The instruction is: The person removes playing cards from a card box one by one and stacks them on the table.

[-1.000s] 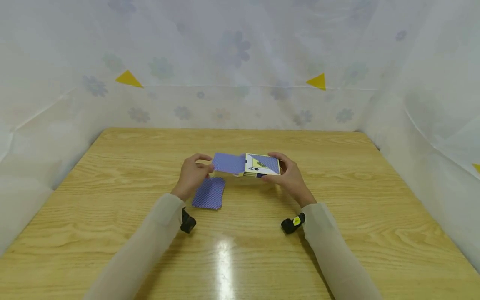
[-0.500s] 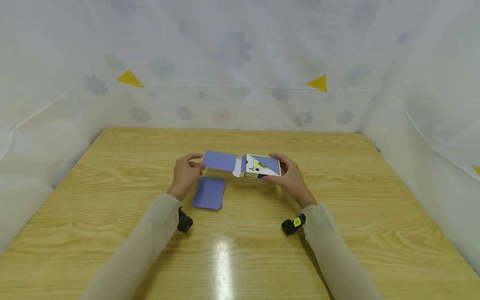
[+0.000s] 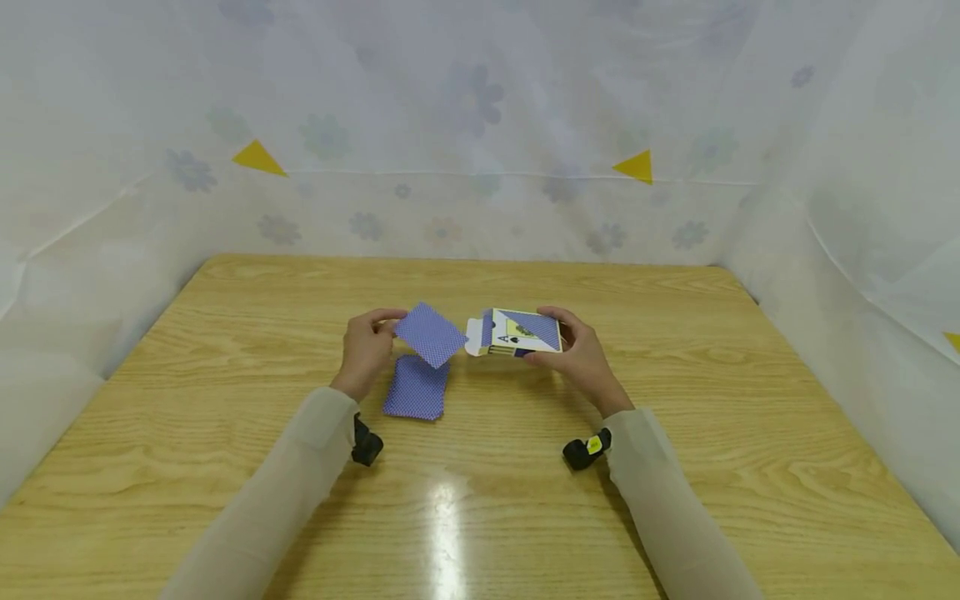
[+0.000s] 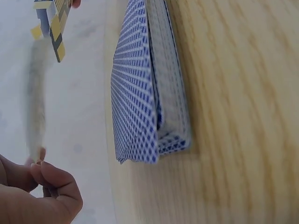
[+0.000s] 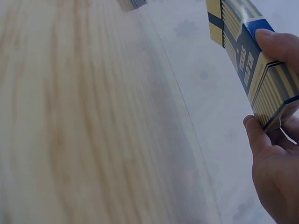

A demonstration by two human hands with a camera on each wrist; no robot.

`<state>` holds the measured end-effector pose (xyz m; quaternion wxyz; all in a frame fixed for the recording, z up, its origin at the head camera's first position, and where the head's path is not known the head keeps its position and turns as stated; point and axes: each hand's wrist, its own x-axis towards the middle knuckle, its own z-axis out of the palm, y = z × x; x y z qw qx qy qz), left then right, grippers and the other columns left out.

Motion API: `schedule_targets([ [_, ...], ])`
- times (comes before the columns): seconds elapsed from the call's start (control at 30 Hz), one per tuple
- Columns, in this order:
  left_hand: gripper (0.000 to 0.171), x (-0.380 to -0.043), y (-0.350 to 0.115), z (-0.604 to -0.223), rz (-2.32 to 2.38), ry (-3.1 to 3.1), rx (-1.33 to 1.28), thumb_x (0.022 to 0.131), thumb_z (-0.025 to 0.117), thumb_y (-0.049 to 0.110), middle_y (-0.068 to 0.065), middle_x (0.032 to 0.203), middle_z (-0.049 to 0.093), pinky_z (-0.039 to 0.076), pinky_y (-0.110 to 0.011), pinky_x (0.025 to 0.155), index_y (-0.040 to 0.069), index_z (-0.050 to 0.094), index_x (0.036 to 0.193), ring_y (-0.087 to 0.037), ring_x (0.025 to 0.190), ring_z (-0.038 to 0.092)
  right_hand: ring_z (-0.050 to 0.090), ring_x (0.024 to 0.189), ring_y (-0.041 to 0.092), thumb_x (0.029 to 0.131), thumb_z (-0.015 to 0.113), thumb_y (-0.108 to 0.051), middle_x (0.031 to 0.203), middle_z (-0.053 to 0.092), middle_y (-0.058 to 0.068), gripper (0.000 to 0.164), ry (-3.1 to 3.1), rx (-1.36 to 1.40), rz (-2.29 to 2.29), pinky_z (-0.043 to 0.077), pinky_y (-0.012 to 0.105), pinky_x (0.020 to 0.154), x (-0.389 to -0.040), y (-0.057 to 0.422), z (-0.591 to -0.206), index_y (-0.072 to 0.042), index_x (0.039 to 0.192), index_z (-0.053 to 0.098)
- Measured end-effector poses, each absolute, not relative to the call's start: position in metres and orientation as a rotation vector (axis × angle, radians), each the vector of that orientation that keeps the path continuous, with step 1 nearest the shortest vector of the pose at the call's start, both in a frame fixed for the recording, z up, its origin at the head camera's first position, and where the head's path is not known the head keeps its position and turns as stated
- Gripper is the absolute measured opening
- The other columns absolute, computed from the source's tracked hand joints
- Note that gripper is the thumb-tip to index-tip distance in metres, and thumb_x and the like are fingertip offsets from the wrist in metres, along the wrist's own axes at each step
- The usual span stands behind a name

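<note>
My left hand [image 3: 363, 352] pinches blue-backed playing cards [image 3: 430, 333] at one corner, seen edge-on and blurred in the left wrist view. They hang tilted over the far end of a stack of blue-backed playing cards [image 3: 415, 393] lying on the table. In the left wrist view the stack's top card [image 4: 133, 88] lifts slightly from those beneath. My right hand [image 3: 579, 354] grips the card box [image 3: 528, 330] by its right end, thumb on the near side. Its white flap [image 3: 474, 337] stands open toward the left. An ace of spades is printed on its upper face.
The wooden table [image 3: 675, 358] reaches back to a pale flowered curtain [image 3: 480, 125] that also hangs at both sides. Yellow triangles mark the curtain. Black wrist cameras [image 3: 585, 450] sit under both sleeves.
The cards in my left hand have slid leftward out of the box, then turned so one corner dips over the stack. My right hand and the box stay almost in place.
</note>
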<state>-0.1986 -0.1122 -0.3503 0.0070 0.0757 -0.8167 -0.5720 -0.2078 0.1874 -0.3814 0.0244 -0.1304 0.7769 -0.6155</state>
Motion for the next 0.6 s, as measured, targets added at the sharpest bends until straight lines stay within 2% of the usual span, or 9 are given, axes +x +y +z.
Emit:
schedule_targets([
  [0.13,0.035,-0.1993,-0.1137,-0.3501,-1.771,-2.575,0.238,0.1,0.033,0.004,-0.007,0.083,0.049,0.028,-0.02,0.045,0.003,0.063,0.12,-0.006,0.047,0.031,0.047,0.119,0.021,0.078,0.075,-0.001,0.14,0.043,0.01,0.068,2.407,-0.402,-1.902,0.043,0.011,0.089,-0.208,0.1878,-0.3814,-0.008,0.138,0.045],
  [0.27,0.035,-0.2012,-0.113,-0.3504,-1.765,-2.6,0.239,0.099,0.033,0.002,-0.013,0.102,0.056,0.027,-0.019,0.045,0.002,0.064,0.115,-0.005,0.048,0.029,0.046,0.12,0.022,0.078,0.075,-0.002,0.14,0.043,0.011,0.068,2.416,-0.397,-1.891,0.042,0.011,0.09,-0.2086,0.1885,-0.3819,-0.008,0.139,0.044],
  [0.33,0.035,-0.2019,-0.1119,-0.3505,-1.753,-2.626,0.245,0.098,0.032,0.001,-0.015,0.113,0.057,0.035,-0.021,0.054,0.001,0.065,0.111,-0.009,0.059,0.042,0.046,0.12,0.023,0.078,0.076,-0.003,0.14,0.043,0.011,0.068,2.417,-0.394,-1.889,0.043,0.011,0.09,-0.2085,0.1886,-0.3822,-0.009,0.138,0.045],
  [0.4,0.036,-0.2026,-0.1108,-0.3514,-1.747,-2.64,0.244,0.097,0.031,-0.001,-0.016,0.12,0.057,0.039,-0.025,0.067,-0.001,0.065,0.106,-0.015,0.076,0.048,0.047,0.119,0.022,0.078,0.076,-0.003,0.139,0.043,0.011,0.068,2.415,-0.394,-1.889,0.043,0.011,0.089,-0.2088,0.1888,-0.3829,-0.009,0.138,0.044],
  [0.5,0.037,-0.2026,-0.1093,-0.3515,-1.739,-2.66,0.256,0.095,0.029,-0.003,-0.016,0.123,0.058,0.036,-0.034,0.088,-0.002,0.066,0.103,-0.023,0.104,0.046,0.047,0.119,0.022,0.078,0.076,-0.003,0.14,0.043,0.011,0.068,2.403,-0.4,-1.899,0.044,0.012,0.089,-0.2089,0.1887,-0.3829,-0.008,0.138,0.044],
  [0.6,0.038,-0.2026,-0.1085,-0.3514,-1.742,-2.677,0.264,0.095,0.029,-0.003,-0.016,0.125,0.057,0.036,-0.037,0.092,-0.002,0.066,0.104,-0.025,0.108,0.046,0.046,0.12,0.021,0.078,0.076,-0.003,0.141,0.042,0.01,0.07,2.394,-0.403,-1.904,0.043,0.012,0.09,-0.2098,0.1889,-0.3831,-0.006,0.139,0.043],
])
